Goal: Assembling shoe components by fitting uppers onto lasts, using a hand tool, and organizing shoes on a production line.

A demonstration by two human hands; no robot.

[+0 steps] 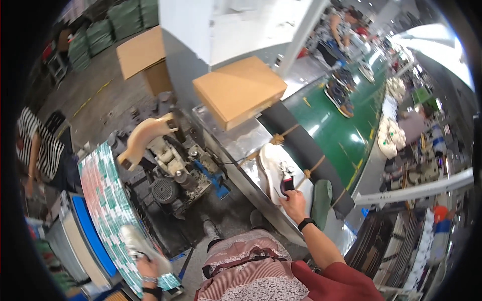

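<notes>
At the right, my right hand [295, 204] is closed on the dark-lined heel opening of a white shoe [273, 163]. This shoe rests on the metal ledge beside the conveyor, its toe pointing away from me. At the lower left, my left hand [146, 266] grips another pale shoe [133, 238] near its opening. That shoe is smeared by motion and lies over a surface covered in green, white and red patterned sheeting [103, 178]. The fingers of my left hand are partly hidden.
A machine with a motor [164, 190] and a curved tan guard [143, 138] stands between my hands. Beyond the ledge runs a green conveyor [314, 118] carrying dark shoes [339, 95]. A cardboard box [240, 90] sits at the ledge's far end. People work at far left and far right.
</notes>
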